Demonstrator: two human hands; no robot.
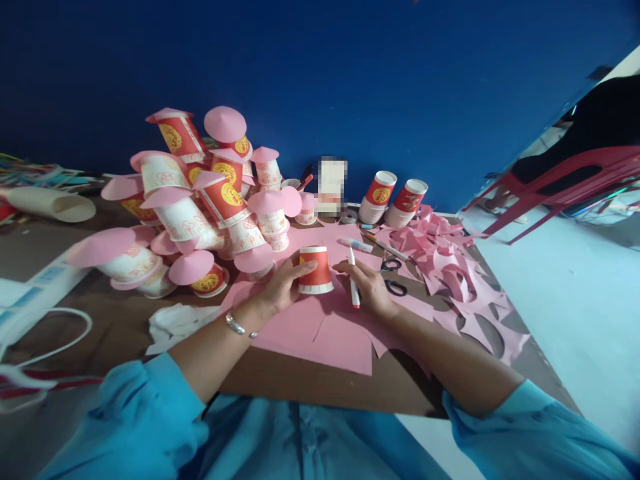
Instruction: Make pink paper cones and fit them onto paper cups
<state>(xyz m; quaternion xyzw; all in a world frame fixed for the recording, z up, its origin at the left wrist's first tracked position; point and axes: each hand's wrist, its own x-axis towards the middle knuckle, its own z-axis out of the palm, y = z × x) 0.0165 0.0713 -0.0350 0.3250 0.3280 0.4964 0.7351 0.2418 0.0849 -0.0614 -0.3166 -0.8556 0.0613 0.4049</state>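
A red paper cup (316, 272) with a white rim stands upside down over pink paper sheets (345, 340). My left hand (285, 283) is closed around its left side, thumb across the front. In my right hand (373, 285) is a white marker (354, 280), held between thumb and fingers just right of the cup, its orange-red end pointing down. Black-handled scissors (395, 277) lie beyond that hand. Near them are a glue stick (356, 245) and a craft knife or pen (387, 247).
On the left, paper cups with pink cone roofs (220, 200) are piled high. Two stacks of cups (381, 193) stand by the blue wall (400, 87). Pink paper offcuts (460, 280) cover the table's right side. A white crumpled cloth or paper (183, 323) lies near my left forearm.
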